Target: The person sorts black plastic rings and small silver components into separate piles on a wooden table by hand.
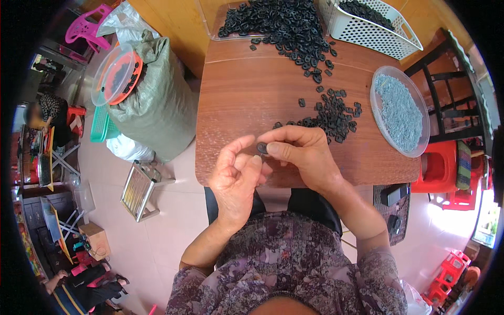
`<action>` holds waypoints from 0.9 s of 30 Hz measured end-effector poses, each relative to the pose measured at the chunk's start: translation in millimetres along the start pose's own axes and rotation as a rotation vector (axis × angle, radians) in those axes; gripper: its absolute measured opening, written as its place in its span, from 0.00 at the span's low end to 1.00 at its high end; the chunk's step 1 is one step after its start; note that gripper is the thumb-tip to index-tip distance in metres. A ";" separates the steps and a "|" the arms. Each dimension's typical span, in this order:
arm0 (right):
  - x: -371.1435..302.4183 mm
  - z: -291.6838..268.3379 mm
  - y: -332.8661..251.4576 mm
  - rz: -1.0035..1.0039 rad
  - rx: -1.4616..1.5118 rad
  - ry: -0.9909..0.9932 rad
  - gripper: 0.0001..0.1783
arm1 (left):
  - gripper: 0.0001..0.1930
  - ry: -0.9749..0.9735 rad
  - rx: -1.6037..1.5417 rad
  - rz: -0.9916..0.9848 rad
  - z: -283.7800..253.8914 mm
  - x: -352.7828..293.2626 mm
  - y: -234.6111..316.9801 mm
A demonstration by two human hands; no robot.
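My right hand (307, 155) pinches a small black oval piece (262, 148) between thumb and forefinger, above the near edge of the wooden table. Close by on its left, my left hand (236, 176) has its forefinger raised toward the piece. Its thumb presses against the other curled fingers; whatever lies between them is too small to make out. Just beyond my right hand lies a loose cluster of small black parts (336, 115). A larger heap of black oval pieces (294, 31) spreads from a clear tray at the far side.
A round clear tub (377, 107) of thin silvery metal bits sits at the table's right. The white perforated basket (388, 44) behind holds more black pieces. Left of the table (231, 100) stands a bulging sack (163, 110) topped with an orange bowl (131, 86). Red stools (438, 168) stand right.
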State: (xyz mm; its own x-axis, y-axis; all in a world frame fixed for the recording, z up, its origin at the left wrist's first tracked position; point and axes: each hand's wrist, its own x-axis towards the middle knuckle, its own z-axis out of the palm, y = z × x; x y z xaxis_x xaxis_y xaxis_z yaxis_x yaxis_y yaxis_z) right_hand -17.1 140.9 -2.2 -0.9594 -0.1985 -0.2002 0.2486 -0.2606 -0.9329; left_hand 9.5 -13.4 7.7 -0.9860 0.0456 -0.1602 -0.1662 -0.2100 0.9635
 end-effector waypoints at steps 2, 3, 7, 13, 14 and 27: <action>-1.3 1.7 0.9 -0.019 -0.002 -0.008 0.09 | 0.17 -0.004 -0.034 0.005 1.0 -0.9 -1.4; -2.1 2.3 1.4 -0.036 -0.003 -0.014 0.09 | 0.17 -0.004 -0.035 0.005 1.6 -0.5 -2.6; -2.6 4.2 -0.7 -0.054 -0.110 0.016 0.09 | 0.17 0.029 -0.015 0.045 4.1 0.7 -5.9; -3.2 7.0 0.0 -0.070 0.011 0.032 0.06 | 0.15 0.029 -0.030 0.071 5.1 1.9 -9.6; -3.0 6.7 0.7 -0.074 0.024 0.021 0.06 | 0.15 0.040 -0.016 0.078 5.0 2.1 -10.2; -6.2 11.4 14.9 -0.328 -0.269 0.101 0.09 | 0.17 0.059 -0.104 0.111 10.2 -2.0 -23.9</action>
State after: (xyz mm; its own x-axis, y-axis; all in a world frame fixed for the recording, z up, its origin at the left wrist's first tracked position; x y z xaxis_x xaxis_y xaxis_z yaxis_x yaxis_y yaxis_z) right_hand -6.0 127.5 -11.4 -0.9934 -0.0492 0.1039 -0.1021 -0.0364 -0.9941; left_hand 15.6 1.5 -12.9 -0.9968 -0.0399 -0.0688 -0.0531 -0.3108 0.9490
